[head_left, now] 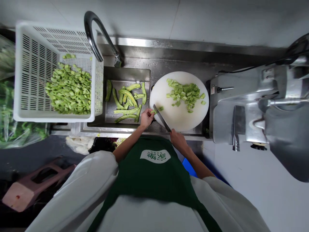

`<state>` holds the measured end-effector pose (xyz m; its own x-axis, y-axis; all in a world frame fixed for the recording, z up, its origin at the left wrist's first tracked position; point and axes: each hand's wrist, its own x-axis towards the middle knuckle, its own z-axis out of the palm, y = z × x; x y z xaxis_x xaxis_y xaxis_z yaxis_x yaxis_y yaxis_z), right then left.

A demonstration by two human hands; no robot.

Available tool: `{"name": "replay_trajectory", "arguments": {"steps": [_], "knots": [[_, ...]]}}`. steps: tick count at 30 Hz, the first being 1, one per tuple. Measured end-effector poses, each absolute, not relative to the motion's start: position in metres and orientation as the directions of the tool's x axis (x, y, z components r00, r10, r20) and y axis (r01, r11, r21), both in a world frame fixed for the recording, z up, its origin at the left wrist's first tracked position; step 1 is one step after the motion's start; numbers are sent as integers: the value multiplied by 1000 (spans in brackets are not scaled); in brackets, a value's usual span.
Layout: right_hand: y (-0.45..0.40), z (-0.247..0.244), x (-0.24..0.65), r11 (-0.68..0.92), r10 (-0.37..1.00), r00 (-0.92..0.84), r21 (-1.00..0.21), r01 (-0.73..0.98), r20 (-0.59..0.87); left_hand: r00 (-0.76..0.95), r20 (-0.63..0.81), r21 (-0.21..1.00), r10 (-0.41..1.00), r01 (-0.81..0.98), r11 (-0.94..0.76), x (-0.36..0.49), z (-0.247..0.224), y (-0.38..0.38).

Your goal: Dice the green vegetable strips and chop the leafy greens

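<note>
My right hand [178,139] is wrapped round the handle of a kitchen knife [163,120], its blade slanting up and left over the near-left part of a round white cutting board [188,119]. At the board's left edge, my left hand [146,118] pinches a short piece of pale green vegetable [154,111] close to the blade tip. One small cut bit [161,109] lies just right of the blade. Farther back on the board is a loose heap of chopped green pieces [185,92].
Left of the board, a steel sink [111,120] holds several long green vegetable strips [127,96] under a curved faucet [93,35]. A white plastic basket [36,71] contains many chopped pieces [70,90]. At right stands a metal machine [277,103] with another knife [238,125] lying on it.
</note>
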<state>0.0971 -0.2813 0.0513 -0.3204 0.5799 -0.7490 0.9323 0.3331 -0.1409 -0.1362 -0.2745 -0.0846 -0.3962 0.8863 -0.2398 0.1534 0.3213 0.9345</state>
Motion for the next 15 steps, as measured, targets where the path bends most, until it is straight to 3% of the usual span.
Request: {"name": "replay_trajectory", "arguments": {"steps": [3,6,9,12,15], "knots": [[-280,50,115,289,649,-346,-201,936,-678,-352,-54,882,934,422,210,-134,-76,-270],[-286,53,151,146,778,-220,-172,974,-588,-154,85,802,984,597,24,-122,-73,-253],[-286,55,191,-25,877,5,-36,999,-481,-10,115,752,993,654,-80,-108,-76,-221],[-272,56,220,-150,902,179,102,983,-393,-39,106,764,994,643,-56,-106,-80,-177],[-243,52,231,-218,891,257,143,965,-375,-89,127,779,988,626,-43,-108,-82,-122]]}}
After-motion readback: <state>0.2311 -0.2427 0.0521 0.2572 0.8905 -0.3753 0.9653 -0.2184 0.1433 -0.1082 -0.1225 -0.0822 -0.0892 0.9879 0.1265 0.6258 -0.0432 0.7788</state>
